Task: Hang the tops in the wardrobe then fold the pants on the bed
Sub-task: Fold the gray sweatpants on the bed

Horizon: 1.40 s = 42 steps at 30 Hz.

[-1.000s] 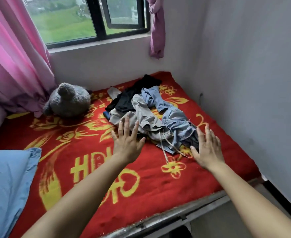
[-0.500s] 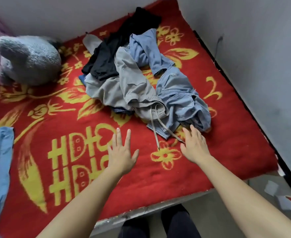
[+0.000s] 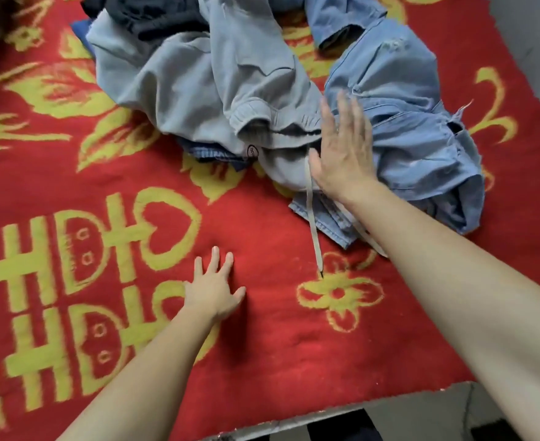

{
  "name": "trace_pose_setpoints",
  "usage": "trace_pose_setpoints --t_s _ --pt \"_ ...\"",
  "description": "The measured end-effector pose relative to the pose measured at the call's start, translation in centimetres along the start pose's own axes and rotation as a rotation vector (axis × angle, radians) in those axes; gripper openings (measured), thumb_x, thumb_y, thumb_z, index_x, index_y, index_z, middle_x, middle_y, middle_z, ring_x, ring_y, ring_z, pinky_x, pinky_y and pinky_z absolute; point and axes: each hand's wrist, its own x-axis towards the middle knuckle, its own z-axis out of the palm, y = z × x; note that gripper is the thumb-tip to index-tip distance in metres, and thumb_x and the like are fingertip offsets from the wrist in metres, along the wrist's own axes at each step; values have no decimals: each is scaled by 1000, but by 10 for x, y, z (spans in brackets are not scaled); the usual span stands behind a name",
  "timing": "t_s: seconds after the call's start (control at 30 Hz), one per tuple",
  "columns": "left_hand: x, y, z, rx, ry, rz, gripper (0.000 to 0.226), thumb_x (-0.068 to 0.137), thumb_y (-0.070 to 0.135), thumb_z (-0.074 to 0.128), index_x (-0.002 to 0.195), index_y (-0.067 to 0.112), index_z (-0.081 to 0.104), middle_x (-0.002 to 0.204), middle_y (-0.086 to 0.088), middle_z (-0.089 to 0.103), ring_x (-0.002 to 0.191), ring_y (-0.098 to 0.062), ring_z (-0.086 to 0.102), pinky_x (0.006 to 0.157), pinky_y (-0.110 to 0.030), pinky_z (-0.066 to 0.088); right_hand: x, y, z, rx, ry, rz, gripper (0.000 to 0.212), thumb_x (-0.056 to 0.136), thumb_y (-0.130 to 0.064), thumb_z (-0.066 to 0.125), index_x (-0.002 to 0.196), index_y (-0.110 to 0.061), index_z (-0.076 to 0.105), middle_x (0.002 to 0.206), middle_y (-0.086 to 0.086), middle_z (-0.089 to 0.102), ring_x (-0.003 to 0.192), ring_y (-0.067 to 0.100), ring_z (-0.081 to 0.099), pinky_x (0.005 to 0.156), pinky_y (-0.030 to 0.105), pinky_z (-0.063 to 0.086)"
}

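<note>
The clothes pile sits at the far side of the bed (image 3: pixel 326 412). Grey drawstring pants (image 3: pixel 198 90) are heaped in the middle, and blue jeans (image 3: pixel 405 128) are crumpled against them on the right. A black garment (image 3: pixel 154 17) lies on top at the back, and a strip of dark checked fabric (image 3: pixel 211 153) pokes out underneath. The right hand (image 3: pixel 342 148) is flat, fingers straight and together, lying right where the grey waistband meets the denim and holding nothing. The pants' drawstring (image 3: pixel 315 230) trails down over the red blanket (image 3: pixel 262 345) toward a yellow flower (image 3: pixel 337 294). The left hand (image 3: pixel 213 291) rests palm-down on bare blanket, fingers spread wide, well apart from the pile.
</note>
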Motion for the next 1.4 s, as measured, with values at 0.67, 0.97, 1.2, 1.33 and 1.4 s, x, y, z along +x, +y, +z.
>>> trace_pose_setpoints --t_s 0.67,0.97,1.2,1.33,1.4 --pt "-14 -12 -39 -1060 108 4 41 104 46 33 139 29 47 142 4 52 129 -13 49 109 -30 31 -158 -56 79 643 -393 312 18 96 -34 55 103 -17 51 106 14 63 104 36 58 80 37 40" --pt "-15 27 -89 -1404 941 -155 18 78 24 76 88 17 63 82 6 67 75 -11 63 78 -36 54 -223 -74 106 837 -628 342 32 97 -42 56 123 -25 63 115 -5 71 111 12 62 93 30 47" --pt "-39 101 -84 -1077 290 560 27 84 43 72 102 23 75 99 11 74 97 -1 66 97 -30 51 -216 -49 96 1078 -549 884 30 102 -37 51 101 -13 68 107 2 71 94 19 65 75 28 46" --pt "-28 60 -43 -1102 583 -128 34 91 33 60 119 14 60 116 -8 63 105 -23 60 96 -33 45 -227 6 107 844 -542 916 18 87 -33 64 101 -22 66 89 8 73 77 22 67 72 35 52" --pt "-25 41 -11 -1169 487 -401 49 87 44 62 121 10 53 121 -14 58 112 -32 56 97 -38 44 -224 32 108 776 -396 973 35 70 -44 64 101 -27 61 91 5 72 87 27 70 83 43 56"
